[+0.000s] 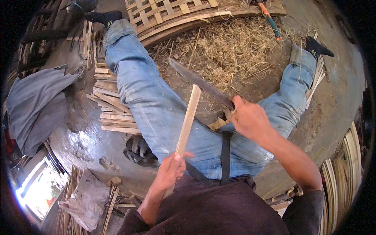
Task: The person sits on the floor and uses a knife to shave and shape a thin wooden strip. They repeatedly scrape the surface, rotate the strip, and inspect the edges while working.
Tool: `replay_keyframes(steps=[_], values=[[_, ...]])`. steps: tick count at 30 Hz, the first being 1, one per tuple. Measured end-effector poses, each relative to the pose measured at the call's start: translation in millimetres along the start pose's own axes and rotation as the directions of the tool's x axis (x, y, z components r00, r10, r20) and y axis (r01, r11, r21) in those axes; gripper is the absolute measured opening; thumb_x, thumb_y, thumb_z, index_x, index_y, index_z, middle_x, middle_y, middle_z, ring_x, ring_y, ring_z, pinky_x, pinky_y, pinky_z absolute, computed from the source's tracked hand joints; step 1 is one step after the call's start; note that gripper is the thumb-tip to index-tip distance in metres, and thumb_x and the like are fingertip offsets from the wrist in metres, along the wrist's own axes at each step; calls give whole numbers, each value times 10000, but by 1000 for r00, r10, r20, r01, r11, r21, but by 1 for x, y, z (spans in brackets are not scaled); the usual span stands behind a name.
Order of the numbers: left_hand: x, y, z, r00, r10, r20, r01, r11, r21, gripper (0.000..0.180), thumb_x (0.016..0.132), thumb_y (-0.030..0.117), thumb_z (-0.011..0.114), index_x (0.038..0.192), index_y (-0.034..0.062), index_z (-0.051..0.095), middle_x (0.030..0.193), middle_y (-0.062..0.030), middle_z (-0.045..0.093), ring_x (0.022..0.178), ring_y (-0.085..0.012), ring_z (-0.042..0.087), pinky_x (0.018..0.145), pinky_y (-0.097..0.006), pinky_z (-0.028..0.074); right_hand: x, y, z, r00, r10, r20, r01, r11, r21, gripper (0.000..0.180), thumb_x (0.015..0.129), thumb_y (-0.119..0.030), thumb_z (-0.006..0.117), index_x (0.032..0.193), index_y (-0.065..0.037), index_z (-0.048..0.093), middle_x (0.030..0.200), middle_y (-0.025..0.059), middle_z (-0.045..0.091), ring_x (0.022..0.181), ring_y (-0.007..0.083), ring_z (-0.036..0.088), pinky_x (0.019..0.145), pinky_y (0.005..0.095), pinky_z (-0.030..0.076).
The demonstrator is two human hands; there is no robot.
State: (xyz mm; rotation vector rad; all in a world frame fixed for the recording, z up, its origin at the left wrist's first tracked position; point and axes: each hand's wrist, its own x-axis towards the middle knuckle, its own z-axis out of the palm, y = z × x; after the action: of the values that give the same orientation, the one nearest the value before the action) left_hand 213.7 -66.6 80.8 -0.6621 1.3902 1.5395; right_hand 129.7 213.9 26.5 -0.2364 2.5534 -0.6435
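My left hand (171, 169) is closed around the lower part of a flat, pale strip of split wood or bamboo (188, 119), which slants up and away over my lap. In my right hand (248, 119) is a long dark knife (203, 86), its handle mostly hidden by my fingers. The blade points up to the left and crosses at the top end of the strip; whether it touches or has cut in, I cannot tell. My legs in blue jeans (147, 84) are spread out on both sides.
Between my legs lies a heap of curly shavings (235, 55). Beyond it is a woven slat panel (168, 11) on a board, with an orange and green handled tool (270, 21) nearby. Split strips (113, 105) are stacked by my left leg; long strips (346, 168) stand at right. A grey cloth (37, 105) lies left.
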Motion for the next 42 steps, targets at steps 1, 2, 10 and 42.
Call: replay_keyframes(steps=[1, 2, 10, 42], values=[[1, 0, -1, 1000, 8, 3, -8, 1000, 6, 460, 1066, 354, 342, 1207, -26, 559, 666, 70, 332, 545, -25, 290, 461, -194, 262, -5, -6, -3, 999, -50, 9, 50, 999, 14, 185, 827, -89, 598, 937, -20, 465, 821, 207, 625, 724, 418, 651, 614, 511, 536], [2, 2, -1, 1000, 22, 14, -22, 1000, 15, 460, 1066, 353, 340, 1204, -27, 561, 669, 69, 335, 545, -27, 291, 461, -194, 263, -8, -9, -7, 995, -95, 10, 95, 995, 22, 193, 825, -91, 602, 939, -22, 463, 820, 207, 625, 727, 419, 650, 619, 516, 534], [-5, 8, 1, 999, 24, -28, -20, 989, 146, 438, 1062, 324, 359, 1277, -13, 537, 669, 34, 428, 547, -54, 440, 470, -211, 371, -25, -19, 12, 990, -140, -7, 140, 990, 19, 130, 850, -97, 558, 912, -17, 477, 822, 210, 627, 733, 414, 653, 592, 482, 548], [4, 18, -6, 973, 189, -134, -139, 939, 314, 313, 1041, 201, 392, 1129, -4, 611, 665, 0, 491, 495, -65, 467, 463, -231, 382, 5, -6, 16, 997, 29, -77, -29, 1000, 3, 138, 807, -107, 579, 912, -46, 512, 821, 161, 633, 793, 365, 676, 649, 472, 552]])
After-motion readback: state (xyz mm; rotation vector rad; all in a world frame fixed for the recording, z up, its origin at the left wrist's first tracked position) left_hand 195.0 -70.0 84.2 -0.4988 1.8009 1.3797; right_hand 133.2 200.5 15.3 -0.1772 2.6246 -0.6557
